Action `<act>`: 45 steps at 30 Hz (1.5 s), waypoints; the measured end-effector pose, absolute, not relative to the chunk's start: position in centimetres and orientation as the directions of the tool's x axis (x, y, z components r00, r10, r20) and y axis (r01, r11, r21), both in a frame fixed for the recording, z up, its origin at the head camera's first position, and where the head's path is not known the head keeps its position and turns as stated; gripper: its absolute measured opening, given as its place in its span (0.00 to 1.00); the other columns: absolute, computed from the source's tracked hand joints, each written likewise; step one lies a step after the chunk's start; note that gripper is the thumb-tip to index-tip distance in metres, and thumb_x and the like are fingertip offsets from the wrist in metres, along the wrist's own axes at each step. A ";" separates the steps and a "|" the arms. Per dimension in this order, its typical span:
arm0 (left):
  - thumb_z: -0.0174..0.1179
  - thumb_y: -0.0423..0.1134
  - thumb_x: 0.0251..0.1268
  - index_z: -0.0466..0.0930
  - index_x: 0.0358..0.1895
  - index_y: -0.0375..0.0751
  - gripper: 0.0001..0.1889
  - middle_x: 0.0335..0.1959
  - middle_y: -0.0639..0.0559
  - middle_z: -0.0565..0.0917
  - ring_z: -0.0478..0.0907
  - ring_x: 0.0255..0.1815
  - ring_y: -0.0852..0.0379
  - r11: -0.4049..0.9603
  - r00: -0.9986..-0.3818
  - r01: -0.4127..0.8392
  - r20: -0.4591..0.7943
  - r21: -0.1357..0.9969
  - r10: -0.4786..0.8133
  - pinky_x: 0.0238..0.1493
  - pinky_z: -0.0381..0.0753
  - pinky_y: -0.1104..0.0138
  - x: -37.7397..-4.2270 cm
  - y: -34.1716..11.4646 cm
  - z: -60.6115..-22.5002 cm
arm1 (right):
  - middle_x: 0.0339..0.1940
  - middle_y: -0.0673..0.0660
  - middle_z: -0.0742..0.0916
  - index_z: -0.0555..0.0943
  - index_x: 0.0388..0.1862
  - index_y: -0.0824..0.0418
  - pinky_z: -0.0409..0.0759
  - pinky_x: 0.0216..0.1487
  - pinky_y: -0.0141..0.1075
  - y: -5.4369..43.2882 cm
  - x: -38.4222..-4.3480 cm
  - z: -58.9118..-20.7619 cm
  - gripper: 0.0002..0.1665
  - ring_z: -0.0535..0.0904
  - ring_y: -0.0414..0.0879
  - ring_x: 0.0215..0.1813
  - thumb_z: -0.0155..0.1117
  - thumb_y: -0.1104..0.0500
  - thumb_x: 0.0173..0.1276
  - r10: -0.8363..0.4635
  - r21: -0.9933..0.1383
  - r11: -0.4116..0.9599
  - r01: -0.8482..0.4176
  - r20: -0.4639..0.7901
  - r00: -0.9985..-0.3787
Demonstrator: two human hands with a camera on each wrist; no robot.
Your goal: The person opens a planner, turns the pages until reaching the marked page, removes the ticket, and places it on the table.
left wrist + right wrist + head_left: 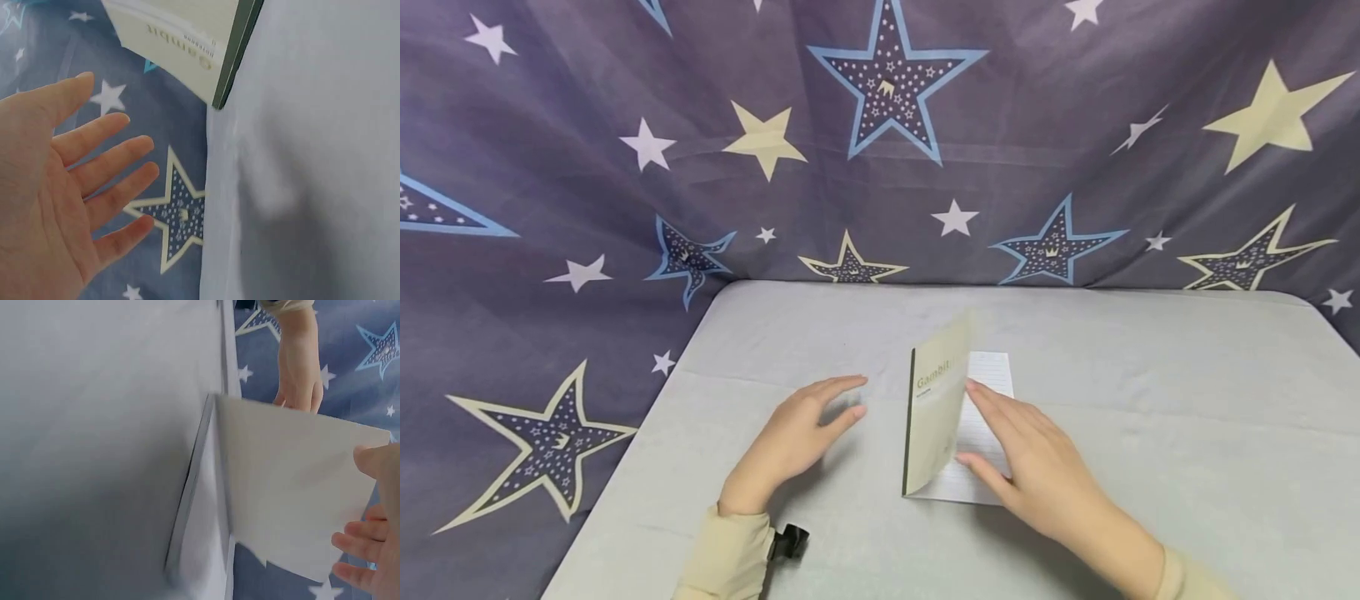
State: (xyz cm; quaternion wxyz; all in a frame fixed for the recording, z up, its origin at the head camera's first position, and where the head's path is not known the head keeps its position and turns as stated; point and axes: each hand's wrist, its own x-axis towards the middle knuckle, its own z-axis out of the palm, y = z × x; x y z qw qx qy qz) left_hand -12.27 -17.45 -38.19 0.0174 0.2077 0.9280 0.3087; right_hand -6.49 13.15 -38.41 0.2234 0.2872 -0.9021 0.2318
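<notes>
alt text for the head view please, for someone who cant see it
The right hand touches a raised notebook cover marked "Gambit", with a lined page showing beneath. The left hand hovers empty left of it, over a pale table backed by dark star-print cloth.

The head view is moderately bright and evenly lit, the pale tabletop [1187,400] free of harsh glare. Soft-edged shadows lie beneath the left hand [801,433] and the right hand [1037,458], the latter's spreading toward the near edge of the tabletop, consistent with light from above. The notebook cover [936,417] smears at its upper free edge, fading the end of its title. Both wrist views look dimmer, bluish and softer. The left wrist's shows a broad, diffuse shadow across the tabletop; the right wrist's blurs the notebook's nearest corner.
</notes>
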 end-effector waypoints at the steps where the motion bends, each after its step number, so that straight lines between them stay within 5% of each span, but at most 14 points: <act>1: 0.52 0.59 0.73 0.74 0.68 0.52 0.26 0.68 0.52 0.75 0.68 0.70 0.49 0.718 -0.918 0.363 0.097 0.595 0.383 0.71 0.64 0.50 -12.3 -17.7 -38.1 | 0.71 0.56 0.75 0.65 0.75 0.63 0.74 0.62 0.52 12.6 -6.6 -38.3 0.43 0.75 0.54 0.65 0.43 0.33 0.76 -0.422 -0.294 0.718 -0.631 0.536 -0.731; 7: 0.53 0.59 0.73 0.76 0.66 0.57 0.24 0.64 0.55 0.78 0.70 0.69 0.50 0.666 -0.943 0.302 0.112 0.682 0.313 0.69 0.66 0.50 -12.7 -19.4 -37.8 | 0.73 0.55 0.73 0.64 0.76 0.63 0.74 0.64 0.49 9.8 -7.4 -38.1 0.43 0.75 0.52 0.66 0.46 0.34 0.76 -0.467 -0.304 0.674 -0.673 0.531 -0.707; 13: 0.55 0.52 0.74 0.77 0.65 0.56 0.20 0.62 0.56 0.79 0.70 0.68 0.53 0.542 -0.943 0.291 0.142 0.788 0.301 0.71 0.62 0.48 -12.9 -20.9 -37.6 | 0.73 0.56 0.73 0.74 0.68 0.60 0.74 0.64 0.45 7.5 -7.8 -38.2 0.32 0.77 0.51 0.64 0.59 0.42 0.73 -0.548 -0.288 0.627 -0.724 0.498 -0.672; 21: 0.56 0.45 0.75 0.76 0.66 0.51 0.19 0.60 0.54 0.81 0.74 0.62 0.52 0.441 -0.937 0.279 0.141 0.853 0.320 0.68 0.62 0.44 -13.5 -21.6 -38.4 | 0.72 0.62 0.73 0.75 0.67 0.60 0.75 0.64 0.46 5.5 -8.3 -39.4 0.32 0.76 0.52 0.65 0.63 0.44 0.71 -0.670 -0.252 0.639 -0.727 0.282 -0.687; 28: 0.58 0.40 0.74 0.71 0.70 0.42 0.24 0.55 0.46 0.84 0.76 0.59 0.45 0.531 -0.965 0.186 0.052 0.827 0.256 0.63 0.68 0.43 -14.0 -22.4 -39.5 | 0.72 0.64 0.72 0.73 0.69 0.61 0.75 0.63 0.47 5.3 -8.6 -40.2 0.35 0.75 0.53 0.65 0.64 0.45 0.70 -0.717 -0.229 0.640 -0.733 0.164 -0.678; 36: 0.67 0.31 0.63 0.73 0.68 0.39 0.29 0.48 0.44 0.81 0.78 0.46 0.51 0.582 -0.953 0.174 -0.015 0.794 0.304 0.52 0.77 0.56 -14.6 -23.4 -41.3 | 0.69 0.61 0.76 0.78 0.65 0.59 0.75 0.62 0.49 6.7 -8.4 -40.7 0.30 0.74 0.53 0.67 0.63 0.45 0.71 -0.728 -0.234 0.642 -0.730 0.109 -0.677; 45: 0.74 0.35 0.55 0.74 0.67 0.39 0.33 0.60 0.41 0.78 0.74 0.55 0.45 0.637 -0.918 0.218 -0.066 0.740 0.391 0.61 0.71 0.48 -14.6 -23.8 -42.2 | 0.65 0.63 0.79 0.80 0.62 0.62 0.73 0.64 0.52 11.1 -8.5 -40.7 0.26 0.75 0.55 0.66 0.67 0.51 0.69 -0.694 -0.339 0.626 -0.703 0.170 -0.700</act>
